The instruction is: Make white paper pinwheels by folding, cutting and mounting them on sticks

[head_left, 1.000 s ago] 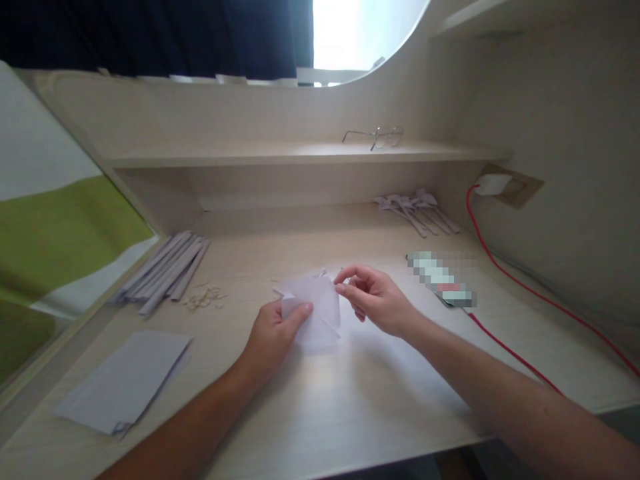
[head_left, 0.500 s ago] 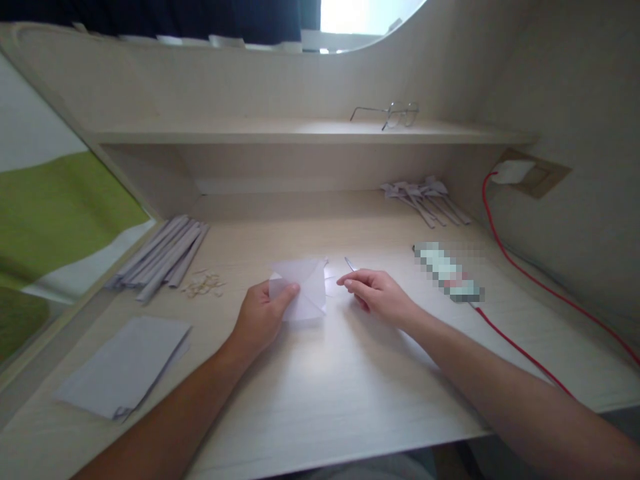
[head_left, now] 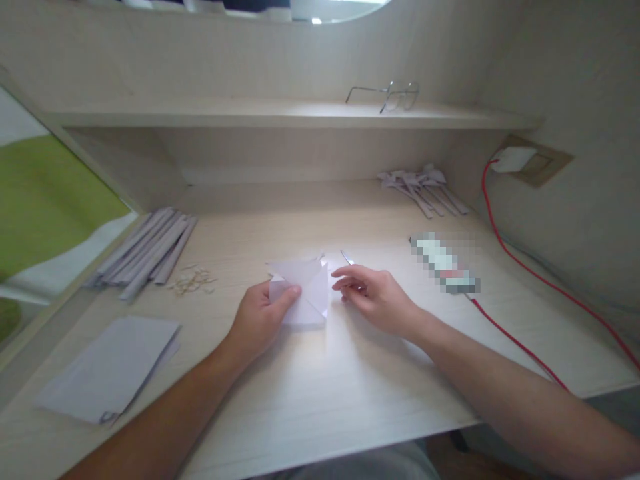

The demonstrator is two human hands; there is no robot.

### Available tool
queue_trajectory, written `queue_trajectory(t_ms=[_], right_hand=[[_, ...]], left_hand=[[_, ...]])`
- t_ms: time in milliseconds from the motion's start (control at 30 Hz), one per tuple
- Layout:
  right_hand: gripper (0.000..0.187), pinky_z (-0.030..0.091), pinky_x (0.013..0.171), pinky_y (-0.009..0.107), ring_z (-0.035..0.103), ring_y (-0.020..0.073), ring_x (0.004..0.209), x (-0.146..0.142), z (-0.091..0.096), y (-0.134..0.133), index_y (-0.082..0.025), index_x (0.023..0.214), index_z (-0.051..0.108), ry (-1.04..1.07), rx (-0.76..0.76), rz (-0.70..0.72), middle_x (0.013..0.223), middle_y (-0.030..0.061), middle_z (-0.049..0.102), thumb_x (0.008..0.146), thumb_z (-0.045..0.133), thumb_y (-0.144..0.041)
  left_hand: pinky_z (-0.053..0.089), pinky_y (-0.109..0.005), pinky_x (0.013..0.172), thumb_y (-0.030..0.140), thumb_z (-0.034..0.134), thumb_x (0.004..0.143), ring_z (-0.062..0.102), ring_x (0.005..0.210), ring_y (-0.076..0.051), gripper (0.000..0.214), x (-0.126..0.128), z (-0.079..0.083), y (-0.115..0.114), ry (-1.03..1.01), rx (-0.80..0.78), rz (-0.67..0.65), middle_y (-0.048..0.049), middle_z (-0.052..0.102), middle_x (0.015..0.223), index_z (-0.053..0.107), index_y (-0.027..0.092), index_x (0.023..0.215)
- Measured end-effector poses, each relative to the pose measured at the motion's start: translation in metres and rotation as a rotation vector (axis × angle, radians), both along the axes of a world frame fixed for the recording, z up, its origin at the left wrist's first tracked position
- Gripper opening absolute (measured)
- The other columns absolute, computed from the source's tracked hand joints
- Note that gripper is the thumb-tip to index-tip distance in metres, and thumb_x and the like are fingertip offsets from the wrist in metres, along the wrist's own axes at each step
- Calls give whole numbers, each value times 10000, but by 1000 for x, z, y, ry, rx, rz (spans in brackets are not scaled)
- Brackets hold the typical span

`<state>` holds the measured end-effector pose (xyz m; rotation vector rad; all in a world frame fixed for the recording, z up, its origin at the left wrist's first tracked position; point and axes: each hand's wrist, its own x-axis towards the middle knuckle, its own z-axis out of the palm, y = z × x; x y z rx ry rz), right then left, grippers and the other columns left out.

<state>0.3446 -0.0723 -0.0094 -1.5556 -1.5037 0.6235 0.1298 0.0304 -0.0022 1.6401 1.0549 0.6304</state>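
In the head view, my left hand (head_left: 265, 312) grips a square white sheet of paper (head_left: 305, 310) by its left side, thumb on top. Diagonal lines or cuts run from the paper's corners toward its middle, and a flap lifts at the upper edge. My right hand (head_left: 375, 293) hovers just right of the paper, fingers apart and slightly curled, with nothing visible in them. Behind those fingers, a thin pointed metal tool (head_left: 346, 257) shows only its tip; I cannot tell its kind.
Rolled paper sticks (head_left: 145, 257) lie at the left, beside rubber bands (head_left: 193, 280) and folded paper sheets (head_left: 110, 370). Paper pinwheel-like pieces on sticks (head_left: 420, 190) rest at back right. A blurred phone-like device (head_left: 443, 263) has a red cable (head_left: 520, 347). Glasses (head_left: 400, 97) sit on the shelf (head_left: 225, 120).
My right hand has moved slightly left, toward the paper, and its fingers have curled more. My left hand keeps its hold on the paper. The view has tipped downward a little.
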Motion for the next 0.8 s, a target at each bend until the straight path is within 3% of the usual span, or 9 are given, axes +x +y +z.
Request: queue_trajectory(t_ms=[167, 400, 633, 800], right_hand=[[449, 610, 796, 320, 774, 193, 866, 1, -1, -1, -223, 1195, 678, 1, 5, 22, 968, 53, 797, 818, 566, -4], [301, 590, 788, 315, 762, 193, 878, -3, -4, -1, -204, 1101, 728, -68, 29, 22, 991, 68, 802, 879, 587, -57], [266, 513, 689, 282, 695, 163, 716, -5, 3, -2, -200, 1081, 751, -243, 58, -23, 805, 26, 758, 934, 552, -103], [282, 514, 717, 278, 705, 162, 772, -5, 3, -2, -212, 1005, 755, -217, 204, -94, 891, 27, 771, 913, 534, -63]], left_hand=[[387, -225, 489, 465, 643, 749, 535, 527, -132, 342, -1, -1, 1, 2, 10, 8, -21, 639, 606, 687, 136, 667], [409, -224, 488, 438, 665, 724, 569, 540, -141, 313, 0, 5, -1, -16, 9, 45, -36, 684, 629, 717, 133, 673], [412, -221, 489, 419, 680, 720, 574, 540, -140, 291, -1, 7, 2, -48, 15, 65, -33, 692, 628, 725, 135, 674], [413, -222, 493, 404, 668, 733, 566, 543, -140, 277, 1, 7, -4, -56, 12, 25, -30, 682, 634, 718, 135, 686]])
